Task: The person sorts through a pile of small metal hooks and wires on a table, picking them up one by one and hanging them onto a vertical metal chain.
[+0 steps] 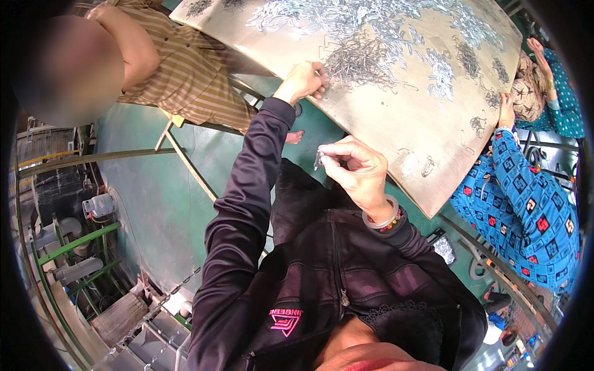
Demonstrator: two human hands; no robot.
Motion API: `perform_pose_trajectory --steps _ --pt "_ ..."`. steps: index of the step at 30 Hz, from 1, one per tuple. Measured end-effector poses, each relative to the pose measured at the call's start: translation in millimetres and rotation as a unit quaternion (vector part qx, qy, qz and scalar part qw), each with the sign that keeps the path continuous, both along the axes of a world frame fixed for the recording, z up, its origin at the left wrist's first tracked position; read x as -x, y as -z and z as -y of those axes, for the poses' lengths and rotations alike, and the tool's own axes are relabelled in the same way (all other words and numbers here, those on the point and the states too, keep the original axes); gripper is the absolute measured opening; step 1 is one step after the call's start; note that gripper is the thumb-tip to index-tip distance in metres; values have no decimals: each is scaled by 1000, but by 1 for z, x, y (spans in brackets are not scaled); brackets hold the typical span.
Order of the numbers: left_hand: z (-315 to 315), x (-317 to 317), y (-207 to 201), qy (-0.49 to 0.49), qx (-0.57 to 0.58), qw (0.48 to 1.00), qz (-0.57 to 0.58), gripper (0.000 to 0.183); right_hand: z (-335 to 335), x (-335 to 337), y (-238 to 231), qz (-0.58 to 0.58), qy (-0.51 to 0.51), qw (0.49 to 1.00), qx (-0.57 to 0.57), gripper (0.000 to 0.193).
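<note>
My left hand (304, 81) is at the table's near left edge, beside a pile of dark bent wire pieces (362, 60). Its fingers are curled together, and what they hold, if anything, is hidden. Closer to my body, off the table's edge, my right hand (357, 172) pinches a small shiny metal piece (318, 160) between thumb and forefinger. Too little of that piece shows to tell its exact kind. Many silvery looped metal pieces (309, 15) spread over the far part of the beige tabletop (371, 114).
Smaller heaps of dark wire pieces (466, 59) lie toward the right, with a few loose ones (427, 166) near the corner. A person in a striped garment (195, 77) sits at left. Another in blue patterned clothes (520, 210) sits at right. Machinery with green bars (77, 244) stands lower left.
</note>
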State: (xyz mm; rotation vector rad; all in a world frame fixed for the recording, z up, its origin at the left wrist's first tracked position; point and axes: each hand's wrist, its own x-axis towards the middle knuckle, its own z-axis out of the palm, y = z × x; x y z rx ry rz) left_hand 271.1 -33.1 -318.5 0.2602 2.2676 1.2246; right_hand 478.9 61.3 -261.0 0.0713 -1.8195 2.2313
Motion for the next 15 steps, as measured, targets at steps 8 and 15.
perform_pose_trajectory --steps 8,15 --pt "-19 -6 -23 171 1 957 -233 16 -9 -4 -5 -82 -28 992 -92 24" --pt "-101 -61 -57 474 -125 829 -268 15 -15 -40 0 -124 -28 986 -105 23"
